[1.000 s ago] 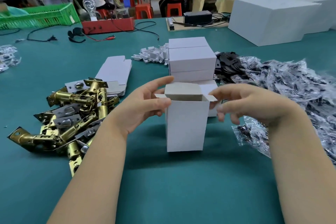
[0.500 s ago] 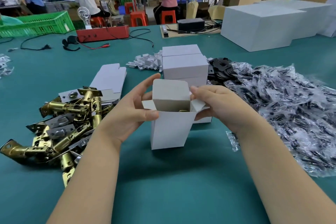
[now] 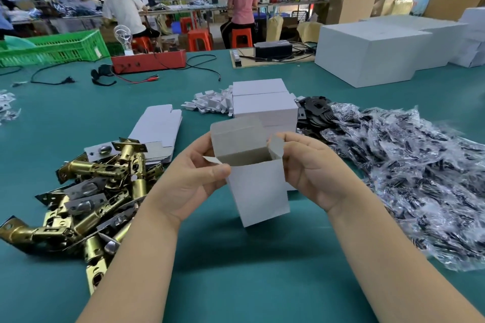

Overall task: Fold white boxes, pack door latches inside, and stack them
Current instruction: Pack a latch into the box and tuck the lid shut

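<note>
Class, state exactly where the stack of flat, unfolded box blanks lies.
In the head view, the flat box blanks lie on the green table, left of centre, just behind the brass latches.

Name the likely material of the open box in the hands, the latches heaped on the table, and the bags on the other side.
Open box: thin paperboard, matte white outside, grey inside, creased flaps. Door latches: metal, probably brass-plated steel, shiny gold and silver reflections. Bags: clear plastic film, crinkled and glinting; dark contents unclear.
</note>
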{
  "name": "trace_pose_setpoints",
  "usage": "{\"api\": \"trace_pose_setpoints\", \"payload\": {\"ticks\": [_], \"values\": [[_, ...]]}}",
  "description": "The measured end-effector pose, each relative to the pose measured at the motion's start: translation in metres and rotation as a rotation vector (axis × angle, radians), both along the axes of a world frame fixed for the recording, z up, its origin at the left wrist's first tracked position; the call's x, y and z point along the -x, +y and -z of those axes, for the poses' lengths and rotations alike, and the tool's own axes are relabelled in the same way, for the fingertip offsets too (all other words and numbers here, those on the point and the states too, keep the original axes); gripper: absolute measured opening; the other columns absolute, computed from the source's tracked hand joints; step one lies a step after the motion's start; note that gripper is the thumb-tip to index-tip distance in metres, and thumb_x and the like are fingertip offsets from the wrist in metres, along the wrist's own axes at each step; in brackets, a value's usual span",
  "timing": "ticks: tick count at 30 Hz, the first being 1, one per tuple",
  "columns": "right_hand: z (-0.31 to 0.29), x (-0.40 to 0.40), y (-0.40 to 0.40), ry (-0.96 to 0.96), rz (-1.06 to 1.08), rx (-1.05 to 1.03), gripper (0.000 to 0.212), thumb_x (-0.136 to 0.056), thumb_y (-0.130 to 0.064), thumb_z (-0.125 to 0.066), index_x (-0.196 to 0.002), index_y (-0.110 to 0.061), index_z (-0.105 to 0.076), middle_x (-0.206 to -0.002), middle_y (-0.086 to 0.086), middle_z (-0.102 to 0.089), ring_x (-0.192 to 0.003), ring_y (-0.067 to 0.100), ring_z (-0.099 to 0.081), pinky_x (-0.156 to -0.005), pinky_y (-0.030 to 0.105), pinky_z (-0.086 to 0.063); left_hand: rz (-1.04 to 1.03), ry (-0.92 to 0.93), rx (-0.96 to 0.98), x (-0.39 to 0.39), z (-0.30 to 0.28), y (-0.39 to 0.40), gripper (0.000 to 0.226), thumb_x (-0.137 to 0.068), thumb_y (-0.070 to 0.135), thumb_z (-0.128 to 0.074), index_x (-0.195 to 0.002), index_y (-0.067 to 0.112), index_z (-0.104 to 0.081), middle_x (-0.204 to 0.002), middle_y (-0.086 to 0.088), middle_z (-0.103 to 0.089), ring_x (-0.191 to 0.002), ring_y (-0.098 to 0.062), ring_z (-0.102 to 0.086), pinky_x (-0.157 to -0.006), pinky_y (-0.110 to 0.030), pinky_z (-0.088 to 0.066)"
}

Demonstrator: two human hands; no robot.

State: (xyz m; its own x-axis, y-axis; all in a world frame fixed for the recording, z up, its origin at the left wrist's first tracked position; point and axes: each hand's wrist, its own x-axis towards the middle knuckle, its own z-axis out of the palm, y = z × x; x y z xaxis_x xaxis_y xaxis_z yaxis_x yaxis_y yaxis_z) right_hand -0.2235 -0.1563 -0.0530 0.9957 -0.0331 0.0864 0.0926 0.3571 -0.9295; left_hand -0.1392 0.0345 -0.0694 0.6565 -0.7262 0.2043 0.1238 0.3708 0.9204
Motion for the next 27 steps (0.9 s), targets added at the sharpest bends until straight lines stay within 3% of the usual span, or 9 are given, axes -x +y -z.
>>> {"api": "trace_pose_setpoints", "payload": {"ticks": [5, 9, 11, 13, 16, 18, 21, 24, 27], "values": [[-0.001, -0.002, 0.001, 0.059, 0.039, 0.092, 0.026, -0.092, -0.003, -0.044, -0.078, -0.01, -0.065, -0.088, 0.014, -0.065, -0.076, 0.023, -0.058, -0.064, 0.026, -0.051, 0.081, 0.028, -0.014, 0.001, 0.005, -0.001, 0.054, -0.072, 0.003, -0.066, -0.124, 0.016, -0.065, -0.12, -0.011, -0.067, -0.107, -0.026, -0.065, -0.087, -0.034, -0.054], [-0.001, -0.004, 0.002, 0.058, 0.05, 0.11, 0.032, -0.088, -0.006, -0.048, -0.067, -0.017, -0.07, -0.077, 0.004, -0.068, -0.068, 0.018, -0.059, -0.059, 0.022, -0.051, 0.125, 0.053, 0.01, 0.003, 0.002, -0.001, 0.054, -0.077, 0.004, -0.061, -0.13, 0.011, -0.059, -0.126, -0.016, -0.063, -0.111, -0.029, -0.061, -0.088, -0.036, -0.051], [0.001, -0.005, 0.002, 0.051, 0.039, 0.107, 0.017, -0.085, -0.017, -0.057, -0.078, -0.011, -0.071, -0.083, 0.009, -0.065, -0.075, 0.024, -0.057, -0.068, 0.029, -0.051, 0.133, 0.055, -0.002, 0.003, 0.001, -0.002, 0.059, -0.076, 0.005, -0.06, -0.134, 0.007, -0.053, -0.131, -0.019, -0.058, -0.116, -0.033, -0.056, -0.092, -0.038, -0.048], [0.005, -0.003, 0.001, 0.046, 0.028, 0.092, 0.026, -0.079, -0.026, -0.069, -0.085, -0.001, -0.064, -0.083, 0.013, -0.06, -0.075, 0.025, -0.053, -0.073, 0.036, -0.047, 0.156, 0.055, -0.019, 0.004, -0.002, -0.004, 0.064, -0.073, 0.005, -0.058, -0.137, 0.005, -0.05, -0.131, -0.021, -0.056, -0.117, -0.035, -0.051, -0.094, -0.04, -0.043], [0.005, -0.003, -0.002, -0.012, 0.052, 0.083, 0.024, -0.073, -0.017, -0.076, -0.068, -0.018, -0.053, -0.067, -0.003, -0.057, -0.06, 0.011, -0.054, -0.061, 0.024, -0.042, 0.238, 0.132, 0.032, 0.006, -0.006, -0.007, 0.072, -0.064, 0.013, -0.059, -0.134, 0.0, -0.052, -0.128, -0.023, -0.054, -0.116, -0.036, -0.038, -0.094, -0.044, -0.031], [0.004, -0.003, -0.003, -0.04, 0.085, 0.082, 0.024, -0.067, -0.015, -0.074, -0.075, -0.02, -0.052, -0.071, -0.005, -0.059, -0.065, 0.009, -0.059, -0.069, 0.026, -0.041, 0.307, 0.196, 0.098, 0.007, -0.007, -0.007, 0.07, -0.062, 0.017, -0.055, -0.13, 0.0, -0.057, -0.125, -0.022, -0.056, -0.114, -0.035, -0.042, -0.095, -0.042, -0.033], [0.005, -0.004, -0.003, -0.085, 0.109, 0.073, 0.031, -0.068, -0.008, -0.068, -0.092, -0.02, -0.053, -0.086, 0.004, -0.058, -0.082, 0.019, -0.058, -0.082, 0.032, -0.045, 0.233, 0.171, 0.05, 0.008, -0.005, -0.009, 0.059, -0.069, 0.0, -0.043, -0.124, 0.001, -0.063, -0.123, -0.019, -0.062, -0.111, -0.031, -0.057, -0.097, -0.037, -0.045], [0.004, -0.004, 0.0, -0.164, 0.161, 0.186, 0.047, -0.083, 0.011, -0.057, -0.111, -0.027, -0.052, -0.081, -0.005, -0.061, -0.077, 0.01, -0.059, -0.076, 0.024, -0.052, 0.148, 0.161, -0.004, 0.01, -0.003, -0.013, 0.05, -0.078, 0.003, -0.037, -0.119, 0.002, -0.067, -0.12, -0.018, -0.064, -0.112, -0.031, -0.055, -0.098, -0.04, -0.041], [0.002, -0.004, 0.002, -0.216, 0.214, 0.273, 0.057, -0.087, 0.015, -0.052, -0.124, -0.028, -0.046, -0.069, -0.02, -0.061, -0.068, -0.003, -0.056, -0.068, 0.014, -0.049, 0.132, 0.172, -0.015, 0.014, -0.007, -0.016, 0.046, -0.086, 0.017, -0.038, -0.119, 0.003, -0.067, -0.118, -0.016, -0.066, -0.11, -0.029, -0.056, -0.1, -0.043, -0.039]]}}
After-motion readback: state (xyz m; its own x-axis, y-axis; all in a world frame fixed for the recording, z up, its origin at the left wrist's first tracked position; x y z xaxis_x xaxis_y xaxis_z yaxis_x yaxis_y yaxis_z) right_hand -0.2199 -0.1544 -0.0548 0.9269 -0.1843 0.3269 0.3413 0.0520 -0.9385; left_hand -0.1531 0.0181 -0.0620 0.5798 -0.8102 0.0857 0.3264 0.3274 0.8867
